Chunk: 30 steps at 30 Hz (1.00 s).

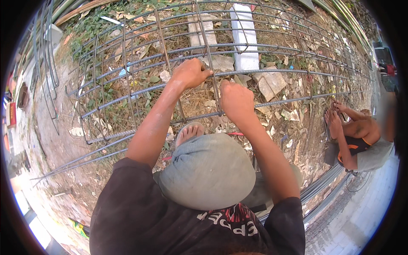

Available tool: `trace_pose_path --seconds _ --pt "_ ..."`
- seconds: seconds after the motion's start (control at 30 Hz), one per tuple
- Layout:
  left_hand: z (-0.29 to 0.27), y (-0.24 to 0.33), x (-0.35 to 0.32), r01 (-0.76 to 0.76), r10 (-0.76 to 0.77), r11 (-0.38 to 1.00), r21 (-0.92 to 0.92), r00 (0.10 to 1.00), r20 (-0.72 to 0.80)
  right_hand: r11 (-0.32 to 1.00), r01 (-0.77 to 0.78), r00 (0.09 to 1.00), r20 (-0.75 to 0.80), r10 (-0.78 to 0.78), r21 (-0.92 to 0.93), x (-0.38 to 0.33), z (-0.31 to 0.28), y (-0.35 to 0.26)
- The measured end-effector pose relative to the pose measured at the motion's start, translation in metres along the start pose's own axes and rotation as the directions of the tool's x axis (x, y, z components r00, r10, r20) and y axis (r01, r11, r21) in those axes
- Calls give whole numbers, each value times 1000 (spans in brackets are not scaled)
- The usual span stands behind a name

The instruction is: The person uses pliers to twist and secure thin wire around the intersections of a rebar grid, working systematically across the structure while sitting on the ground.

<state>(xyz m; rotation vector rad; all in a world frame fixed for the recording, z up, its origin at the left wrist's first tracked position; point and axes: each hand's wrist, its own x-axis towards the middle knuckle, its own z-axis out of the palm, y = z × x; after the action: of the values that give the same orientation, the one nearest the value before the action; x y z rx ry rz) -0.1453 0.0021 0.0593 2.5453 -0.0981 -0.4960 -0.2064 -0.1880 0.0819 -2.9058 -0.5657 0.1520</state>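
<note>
A cage of steel rebar (280,71), with long bars crossed by thinner stirrups, lies in front of me. My left hand (190,73) reaches over the bars, fingers pinched together close to a stirrup crossing. Just right of that crossing is my right hand (236,100), its fingers curled in a fist beside an upright stirrup (215,91). Whatever either hand holds is too small or hidden to make out. My bent knee (208,172) and sandalled foot (189,132) are below the cage.
Under the cage are a white block (245,38), a stone slab (201,32) and a broken stone (270,85) among dry leaves. Loose bars (91,156) lie at left. At right a co-worker (361,136) crouches with both hands by the cage's end. More bars (325,187) lie lower right.
</note>
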Motion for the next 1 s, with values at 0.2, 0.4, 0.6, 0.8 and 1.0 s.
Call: trace_pose_path --seconds 0.2,0.4,0.6,0.8,1.0 --pt "18 -11 8 118 -84 883 -455 992 95 994 6 999 -43 -10 -105 -9 9 -7" --pt "12 -7 18 259 -186 761 -595 966 182 989 96 986 -123 -109 -110 -4 6 -7" --pt "17 -9 22 252 -204 763 -596 968 148 961 209 969 -96 -229 -183 -7 2 1" --pt "14 -8 20 256 -190 684 -683 967 173 926 315 937 -84 -338 -206 -6 -9 6" --pt "13 -6 22 264 -216 714 -649 964 154 901 404 899 -114 -423 -155 -4 -13 12"
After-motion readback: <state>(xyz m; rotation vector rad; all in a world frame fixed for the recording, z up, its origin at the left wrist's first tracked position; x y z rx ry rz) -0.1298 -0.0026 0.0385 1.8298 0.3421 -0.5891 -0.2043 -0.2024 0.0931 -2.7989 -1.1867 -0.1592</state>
